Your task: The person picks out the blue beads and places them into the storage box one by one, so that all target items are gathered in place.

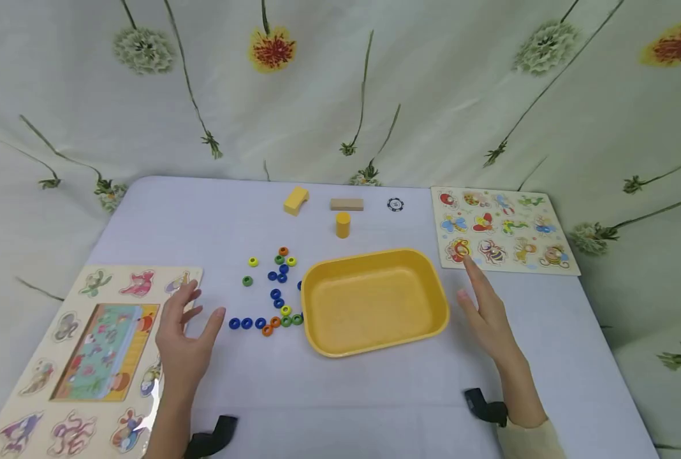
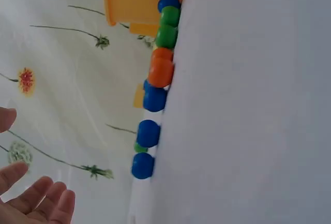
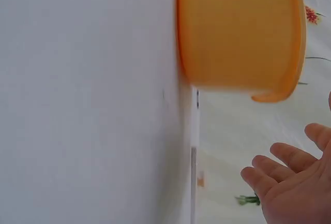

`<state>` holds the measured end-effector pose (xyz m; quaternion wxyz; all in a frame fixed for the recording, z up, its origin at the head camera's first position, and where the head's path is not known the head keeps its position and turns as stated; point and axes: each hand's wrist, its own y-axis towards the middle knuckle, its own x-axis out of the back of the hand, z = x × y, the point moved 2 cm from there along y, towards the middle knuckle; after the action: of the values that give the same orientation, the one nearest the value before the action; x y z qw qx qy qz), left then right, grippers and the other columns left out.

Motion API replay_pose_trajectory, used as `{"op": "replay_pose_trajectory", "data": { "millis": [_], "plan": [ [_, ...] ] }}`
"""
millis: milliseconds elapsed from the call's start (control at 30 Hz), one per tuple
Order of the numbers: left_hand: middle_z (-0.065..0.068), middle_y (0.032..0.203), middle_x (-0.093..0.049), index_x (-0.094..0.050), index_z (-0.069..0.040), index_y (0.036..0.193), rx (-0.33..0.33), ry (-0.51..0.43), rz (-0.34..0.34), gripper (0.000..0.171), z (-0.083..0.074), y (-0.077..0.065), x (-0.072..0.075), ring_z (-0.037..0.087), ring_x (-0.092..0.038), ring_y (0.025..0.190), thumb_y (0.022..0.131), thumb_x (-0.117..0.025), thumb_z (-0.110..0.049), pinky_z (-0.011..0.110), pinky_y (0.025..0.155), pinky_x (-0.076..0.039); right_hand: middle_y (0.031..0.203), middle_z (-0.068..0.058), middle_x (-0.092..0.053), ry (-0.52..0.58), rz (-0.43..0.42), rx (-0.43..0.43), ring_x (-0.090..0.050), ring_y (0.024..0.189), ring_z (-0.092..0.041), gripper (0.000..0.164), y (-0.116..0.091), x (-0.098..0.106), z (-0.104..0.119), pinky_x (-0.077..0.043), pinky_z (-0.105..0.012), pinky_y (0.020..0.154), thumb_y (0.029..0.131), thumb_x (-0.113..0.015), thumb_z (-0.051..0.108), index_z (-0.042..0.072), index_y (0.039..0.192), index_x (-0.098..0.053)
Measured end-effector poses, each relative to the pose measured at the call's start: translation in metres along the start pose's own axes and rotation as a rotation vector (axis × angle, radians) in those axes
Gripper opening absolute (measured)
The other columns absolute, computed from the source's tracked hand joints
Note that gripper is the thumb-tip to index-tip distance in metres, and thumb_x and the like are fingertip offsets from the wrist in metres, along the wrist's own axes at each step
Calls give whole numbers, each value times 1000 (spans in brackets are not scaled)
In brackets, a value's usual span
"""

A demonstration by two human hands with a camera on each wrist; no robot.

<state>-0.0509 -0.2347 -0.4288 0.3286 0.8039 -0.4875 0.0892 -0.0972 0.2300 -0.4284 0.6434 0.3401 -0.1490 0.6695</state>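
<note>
A yellow plastic basin stands in the middle of the table. My right hand hovers just right of it, fingers spread loosely and palm turned towards it, holding nothing. To the left, my left hand is held over the right edge of a sea-animal puzzle board, thumb and fingers apart around air. Between that hand and the basin lie several beads; blue beads form a row, with orange beads and green beads near the basin. In the left wrist view, the bead row leads up to the basin.
At the back are a yellow arched block, a plain wooden block, a yellow cylinder and a black-and-white chip. An insect puzzle board lies at the back right. Flower-patterned cloth hangs behind the table.
</note>
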Motion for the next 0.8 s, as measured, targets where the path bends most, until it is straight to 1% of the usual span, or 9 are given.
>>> {"op": "replay_pose_trajectory", "data": {
  "millis": [33, 100, 133, 200, 300, 400, 533, 667, 800],
  "plan": [
    [6, 127, -48, -47, -18, 128, 27, -57, -5, 57, 3, -4, -2, 15, -46, 114, 76, -67, -12, 11, 88, -39, 146, 2, -23, 68, 4, -4, -22, 133, -18, 58, -1, -3, 2, -25, -43, 104, 91, -47, 14, 29, 141, -20],
    [10, 124, -50, -48, -13, 127, 84, -166, -1, 53, 11, -12, -8, 14, -48, 111, 77, -66, -8, 11, 85, -41, 145, 3, -26, 193, 14, -10, -26, 132, -18, 56, -2, -9, 8, -28, -35, 103, 92, -43, 8, 28, 140, -22],
    [12, 123, -50, -48, -11, 126, 118, -198, 5, 51, 14, -15, -10, 14, -49, 110, 78, -65, -6, 12, 85, -42, 145, 2, -27, 248, 17, -6, -27, 131, -20, 56, -3, -11, 11, -29, -31, 102, 92, -41, 5, 25, 140, -23],
    [15, 121, -51, -49, -7, 124, 192, -242, 7, 47, 20, -20, -12, 13, -51, 107, 79, -63, -5, 11, 83, -43, 144, -3, -27, 338, 20, -2, -28, 130, -26, 55, -4, -15, 18, -30, -24, 101, 92, -39, 0, 20, 140, -23],
    [13, 119, -53, -51, -6, 122, 299, -278, 23, 44, 25, -25, -13, 13, -53, 103, 80, -63, -6, 9, 80, -43, 143, -14, -28, 398, 18, 13, -28, 128, -34, 53, -6, -21, 29, -30, -15, 99, 91, -36, -3, 11, 140, -23],
    [6, 119, -54, -51, -13, 123, 377, -202, 76, 44, 29, -27, -15, 11, -53, 101, 81, -64, -12, 7, 79, -42, 141, -23, -27, 440, 20, 18, -26, 128, -36, 50, -8, -26, 33, -28, -10, 97, 92, -33, -5, 4, 140, -22],
    [-2, 120, -53, -50, -20, 125, 417, -52, 148, 48, 32, -30, -17, 8, -51, 102, 79, -66, -19, 5, 81, -39, 140, -26, -25, 496, 28, -10, -25, 130, -31, 46, -8, -31, 30, -28, -9, 98, 93, -29, -3, 0, 139, -21],
    [-6, 119, -52, -50, -23, 124, 418, 61, 178, 50, 33, -31, -18, 6, -50, 101, 77, -68, -21, 3, 80, -36, 142, -21, -24, 539, 37, -88, -24, 131, -26, 44, -8, -37, 25, -27, -8, 97, 95, -28, 3, 2, 139, -22],
    [-9, 120, -50, -54, -22, 121, 391, 123, 201, 45, 36, -29, -20, 5, -48, 100, 78, -68, -21, 3, 79, -35, 144, -16, -24, 562, 39, -132, -24, 130, -29, 44, -8, -41, 22, -27, -8, 97, 96, -27, 4, 5, 140, -23]
  ]
}}
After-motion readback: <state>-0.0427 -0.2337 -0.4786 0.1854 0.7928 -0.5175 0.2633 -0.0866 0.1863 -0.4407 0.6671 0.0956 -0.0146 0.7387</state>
